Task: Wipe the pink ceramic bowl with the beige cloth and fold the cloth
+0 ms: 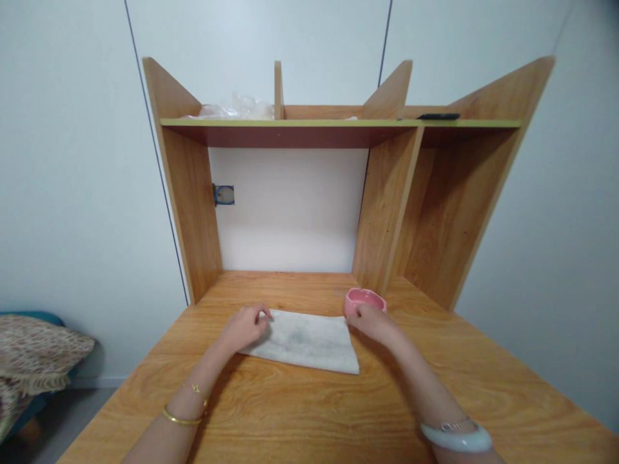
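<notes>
A whitish-grey cloth [304,341] lies flat on the wooden desk, with a darker smudge near its middle. At its left end, my left hand [246,327] is closed with curled fingers on the cloth's edge; the palm hides that end. My right hand [371,322] pinches the cloth's far right corner, fingertips pressed together. Just behind the right hand stands a pink bowl [365,296], partly covered by the fingers. The cloth's near right corner lies loose on the desk.
The wooden desk [300,419] carries a shelf unit [188,193] at its back. On the upper shelf are a clear plastic bag [236,108] and a dark flat object [438,116]. A wall socket box [225,195] shows behind. A patterned fringed cover [41,354] hangs at far left.
</notes>
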A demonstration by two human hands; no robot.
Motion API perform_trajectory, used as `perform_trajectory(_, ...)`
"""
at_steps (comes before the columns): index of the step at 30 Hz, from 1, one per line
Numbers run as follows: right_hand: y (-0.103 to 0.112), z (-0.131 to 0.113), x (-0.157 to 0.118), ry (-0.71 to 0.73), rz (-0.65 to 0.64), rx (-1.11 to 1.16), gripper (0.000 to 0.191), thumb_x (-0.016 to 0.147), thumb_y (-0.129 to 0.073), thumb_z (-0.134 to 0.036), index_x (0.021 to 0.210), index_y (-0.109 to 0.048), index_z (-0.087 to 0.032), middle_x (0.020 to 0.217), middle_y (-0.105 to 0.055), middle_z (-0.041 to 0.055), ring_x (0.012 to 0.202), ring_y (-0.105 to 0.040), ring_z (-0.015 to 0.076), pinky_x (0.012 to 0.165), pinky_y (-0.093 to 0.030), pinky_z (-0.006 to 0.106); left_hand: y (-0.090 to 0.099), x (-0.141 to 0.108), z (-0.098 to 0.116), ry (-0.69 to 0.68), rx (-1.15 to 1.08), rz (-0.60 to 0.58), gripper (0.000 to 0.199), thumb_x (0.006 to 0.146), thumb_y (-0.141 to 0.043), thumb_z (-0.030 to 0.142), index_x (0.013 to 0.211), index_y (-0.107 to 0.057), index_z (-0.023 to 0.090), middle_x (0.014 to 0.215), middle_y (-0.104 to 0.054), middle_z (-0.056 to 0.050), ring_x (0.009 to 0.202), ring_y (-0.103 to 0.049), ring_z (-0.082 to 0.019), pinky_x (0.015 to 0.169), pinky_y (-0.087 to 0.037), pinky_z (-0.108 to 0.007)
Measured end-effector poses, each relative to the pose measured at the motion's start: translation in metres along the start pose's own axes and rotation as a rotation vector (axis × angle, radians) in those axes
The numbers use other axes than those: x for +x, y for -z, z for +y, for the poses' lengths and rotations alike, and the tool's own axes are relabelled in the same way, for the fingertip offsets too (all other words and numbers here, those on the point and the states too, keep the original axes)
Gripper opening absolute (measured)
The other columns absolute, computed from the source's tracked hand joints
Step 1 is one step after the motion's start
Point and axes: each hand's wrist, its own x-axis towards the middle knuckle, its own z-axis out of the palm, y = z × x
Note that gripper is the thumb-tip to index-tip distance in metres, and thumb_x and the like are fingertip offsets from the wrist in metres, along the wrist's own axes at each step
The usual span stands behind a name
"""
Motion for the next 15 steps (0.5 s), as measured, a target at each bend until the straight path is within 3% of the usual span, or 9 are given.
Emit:
perform_trajectory(3,0.003,0.006,-0.005,-0.061,-0.133,0.053,0.034,0.075,-0.049,-0.031,0.045,-0.052,-0.016,0.045,-0.055,0.0061,0.041,-0.052,0.0145,0.044,-0.035,0.025,-0.001,-0.002,0.006,-0.129,-0.152,-0.187,0.031,0.070,-0.041,0.016,0.085,-0.068,0.015,0.053,-0.046,0.003,0.051,-0.039,-0.010,0.049,-0.027,-0.019)
perform_trajectory(6,-0.002,0.004,-0.007,-0.104,-0.230,0.123,0.035,0.076,-0.049,-0.030,0.044,-0.046,-0.018,0.039,-0.050,0.0011,0.031,-0.044,0.0098,0.035,-0.033,0.022,-0.003,-0.005,0.014,-0.162,-0.274,-0.319,0.034,0.067,-0.039,0.015,0.081,-0.070,0.013,0.048,-0.044,0.003,0.046,-0.033,-0.009,0.044,-0.022,-0.019)
perform_trajectory(11,-0.013,-0.003,-0.005,-0.155,-0.307,0.209,0.033,0.073,-0.051,-0.024,0.042,-0.041,-0.018,0.036,-0.048,-0.0012,0.025,-0.041,0.0075,0.028,-0.031,0.018,-0.005,-0.010,0.027,-0.150,-0.282,-0.377,0.037,0.064,-0.040,0.015,0.082,-0.072,0.016,0.046,-0.047,0.004,0.044,-0.030,-0.008,0.042,-0.019,-0.021)
perform_trajectory(15,-0.019,-0.003,-0.004,-0.145,-0.342,0.275,0.033,0.069,-0.052,-0.020,0.038,-0.041,-0.018,0.032,-0.045,-0.0029,0.024,-0.038,0.0061,0.027,-0.027,0.016,-0.003,-0.013,0.033,-0.109,-0.225,-0.403,0.036,0.062,-0.041,0.016,0.079,-0.072,0.016,0.055,-0.059,0.002,0.048,-0.039,-0.009,0.045,-0.025,-0.020)
